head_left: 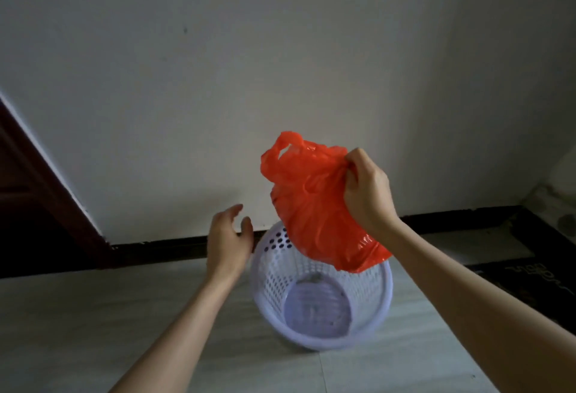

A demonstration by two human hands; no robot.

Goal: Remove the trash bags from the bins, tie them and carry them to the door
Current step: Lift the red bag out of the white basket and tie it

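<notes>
An orange-red plastic trash bag (311, 202) hangs in the air above a pale lilac perforated bin (274, 280) that stands on the floor. My right hand (367, 193) grips the bag by its gathered top right edge, fingers curled into the plastic. One bag handle loop sticks up at the upper left. The bag's bottom overlaps the bin's far rim in the picture. My left hand (227, 240) hovers to the left of the bin rim with relaxed, slightly curved fingers, holding nothing. The bin's inside shows its bare bottom.
A white wall with a dark baseboard (162, 244) runs behind the bin. A dark brown door frame (46, 193) stands at the left. A dark patterned mat (530, 280) lies at the right. Light floor tiles (78, 314) spread around the bin.
</notes>
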